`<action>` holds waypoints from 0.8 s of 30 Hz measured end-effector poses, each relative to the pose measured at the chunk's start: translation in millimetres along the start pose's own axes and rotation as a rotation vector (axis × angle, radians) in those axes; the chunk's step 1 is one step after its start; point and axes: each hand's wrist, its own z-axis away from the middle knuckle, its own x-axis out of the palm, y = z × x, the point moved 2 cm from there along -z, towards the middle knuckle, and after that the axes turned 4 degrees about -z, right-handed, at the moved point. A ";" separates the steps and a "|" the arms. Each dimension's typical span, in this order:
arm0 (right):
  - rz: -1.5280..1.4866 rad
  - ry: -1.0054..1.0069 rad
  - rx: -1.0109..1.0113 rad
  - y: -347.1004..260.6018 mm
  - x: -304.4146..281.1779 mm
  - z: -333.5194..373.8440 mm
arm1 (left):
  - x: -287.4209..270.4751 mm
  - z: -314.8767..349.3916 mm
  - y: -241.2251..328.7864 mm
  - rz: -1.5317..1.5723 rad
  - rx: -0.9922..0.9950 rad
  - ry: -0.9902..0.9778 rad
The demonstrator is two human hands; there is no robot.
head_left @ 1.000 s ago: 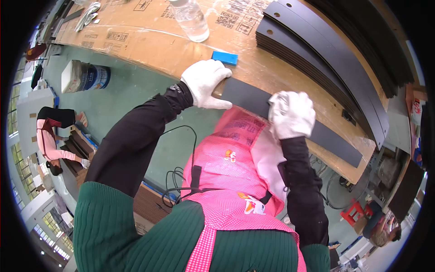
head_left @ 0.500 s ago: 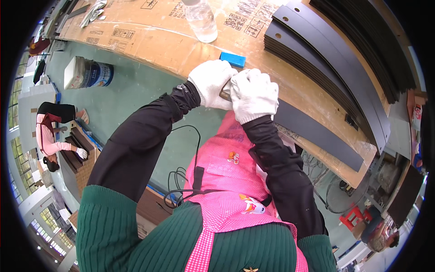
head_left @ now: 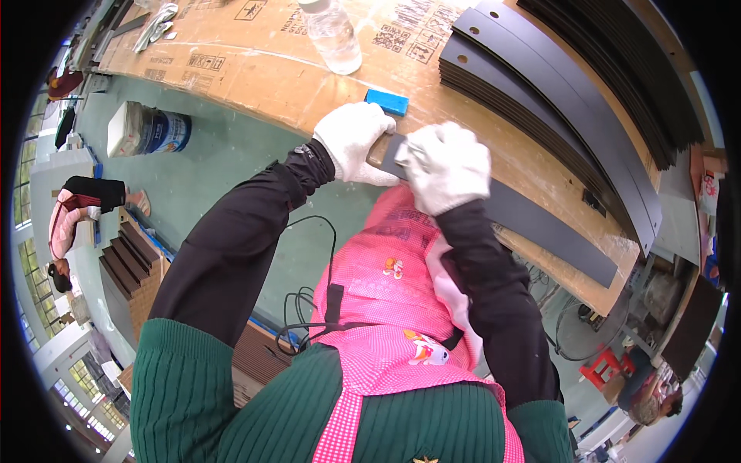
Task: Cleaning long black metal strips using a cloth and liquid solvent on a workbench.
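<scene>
A long, slightly curved dark grey strip [head_left: 544, 229] lies along the near edge of the table. My left hand [head_left: 353, 144], in a white knitted glove, curls around its left end, thumb on the near side and fingers on the far side. A bit of brown shows between that hand and the strip. Over the strip, just right of its end, is my right hand [head_left: 448, 168], also gloved and slightly blurred. Its fingers are bent and closed; what they hold, if anything, is hidden. A blue block [head_left: 387, 102] lies just beyond my hands.
A clear bottle [head_left: 333, 38] stands on the cardboard-covered table [head_left: 255, 73]. Stacks of curved dark strips [head_left: 532, 108] fill its right side. A bucket [head_left: 150, 130] stands on the floor at left. Another person [head_left: 73, 212] is at far left; a red stool [head_left: 606, 369] is at right.
My right hand has moved right and slightly nearer along the strip, away from my left hand, uncovering the strip's end. My left hand stays about in place. The person at left has shifted.
</scene>
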 end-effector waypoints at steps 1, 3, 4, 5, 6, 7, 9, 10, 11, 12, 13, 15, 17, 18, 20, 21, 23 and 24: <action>0.043 -0.094 0.075 6.5 -11.0 6.5 | -2.6 3.3 0.9 -0.013 -0.016 -0.015; 0.112 -0.065 0.131 7.0 -16.4 14.4 | -4.0 5.2 2.3 -0.023 -0.028 -0.030; 0.135 -0.083 0.126 2.2 -12.9 10.2 | -3.1 3.2 2.8 -0.032 -0.011 -0.011; 0.159 -0.100 0.121 -5.1 -4.0 1.8 | -2.5 1.7 3.7 -0.041 0.005 0.008; 0.122 -0.042 0.065 -8.3 8.2 -5.0 | -3.8 -4.3 3.8 -0.044 0.020 0.007; 0.202 -0.136 0.109 -19.8 17.5 -15.4 | -2.5 -5.3 3.4 -0.035 0.020 -0.012; 0.230 -0.121 0.080 -24.5 20.2 -17.3 | 1.1 -7.1 1.5 -0.023 0.025 -0.028; 0.123 -0.056 0.000 -21.7 13.4 -9.7 | 2.6 -5.2 -1.1 -0.019 0.028 -0.018; 0.018 0.007 -0.077 -13.8 0.6 2.8 | 5.2 -3.3 -3.2 -0.013 0.034 -0.009; -0.074 0.017 -0.107 -2.3 -12.8 12.2 | 2.9 -2.0 -1.5 -0.011 0.026 -0.004; -0.046 -0.020 0.003 11.5 -22.9 26.1 | -0.7 0.0 0.9 -0.034 -0.004 -0.027; 0.088 0.263 -0.016 28.3 -53.6 41.6 | -6.5 7.3 1.8 -0.058 -0.051 -0.047; 0.336 0.196 0.173 60.9 -47.9 75.5 | -5.7 4.6 3.8 -0.068 -0.002 -0.053; 0.344 0.218 0.180 55.4 -43.3 71.7 | -4.6 6.1 2.5 -0.064 -0.001 -0.055; 0.269 0.221 0.121 27.8 -33.4 46.8 | -4.5 4.6 0.4 -0.031 0.026 -0.031; 0.208 0.086 0.159 12.2 -22.4 34.7 | -3.7 2.3 0.0 -0.032 0.033 -0.033; 0.166 -0.069 0.137 -11.0 -4.7 6.8 | -2.0 -2.1 2.7 -0.061 0.042 -0.026; 0.177 -0.162 0.142 -19.8 8.2 -2.7 | -0.1 -2.4 0.9 -0.065 0.045 -0.027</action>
